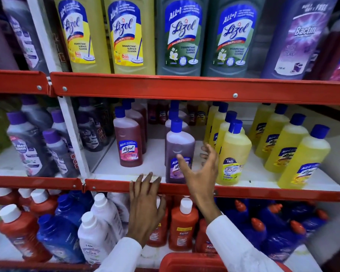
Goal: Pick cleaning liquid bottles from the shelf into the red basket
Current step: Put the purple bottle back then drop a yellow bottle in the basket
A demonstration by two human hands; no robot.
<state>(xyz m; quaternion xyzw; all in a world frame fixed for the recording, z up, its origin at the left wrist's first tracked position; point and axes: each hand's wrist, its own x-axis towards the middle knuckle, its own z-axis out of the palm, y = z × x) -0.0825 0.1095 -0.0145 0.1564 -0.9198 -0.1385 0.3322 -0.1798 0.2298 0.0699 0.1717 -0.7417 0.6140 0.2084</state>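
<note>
The person stands close to the shelf point(185, 89), reaching into its middle level, and both hands are bare of any load. The right hand point(199, 169) is spread wide, thumb set apart from the fingers, cupped toward the purple bottle point(179, 152) that stands at the near edge of the middle board; the thumb lies across the bottle's label while the fingers reach past its right side, into the space between it and the yellow Bactin bottle point(234, 154). Whether the palm is already touching the bottle I cannot tell, but the hand has not closed. It looks shaped to wrap the body of the bottle from the right, which seems the sensible hold for a tall, narrow thing. The left hand point(145, 205) is also spread, fingertips resting on the red front rail of the middle board, just left of the purple bottle; it appears to be steadying the person during the reach. The purple bottle is upright, filled with a dull violet liquid, topped with a blue cap, and carries a blue-and-white Lizol label low on its front; more of its kind stand behind it. A reddish bottle point(129, 142) stands well apart to the left. The red basket point(185, 262) sits low and near, at the bottom edge of view between the two white sleeves, only its rim showing.
</note>
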